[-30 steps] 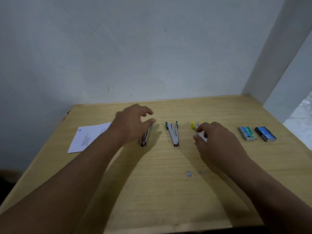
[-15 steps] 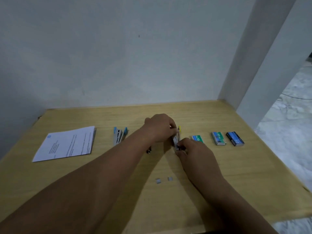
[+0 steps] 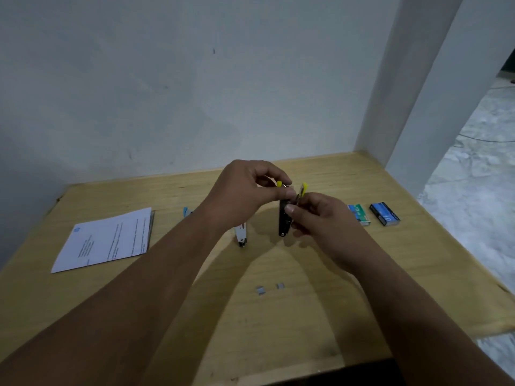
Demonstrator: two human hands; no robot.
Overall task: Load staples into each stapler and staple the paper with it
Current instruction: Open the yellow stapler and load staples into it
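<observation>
Here, yellow stapler lifted above table, pinched between left hand and right hand.

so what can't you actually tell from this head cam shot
- Yellow stapler: whether staples are loaded; left hand and right hand cover its top.
- Blue stapler: mostly behind the left forearm.
- White stapler: upper part hidden by the left wrist.
- Paper: print too small.
- Loose staples: count too small.

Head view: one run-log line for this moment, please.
phase: loading | left hand: grips yellow stapler | right hand: grips it too, lifted off table | paper: unstapled | staple boxes: right
</observation>
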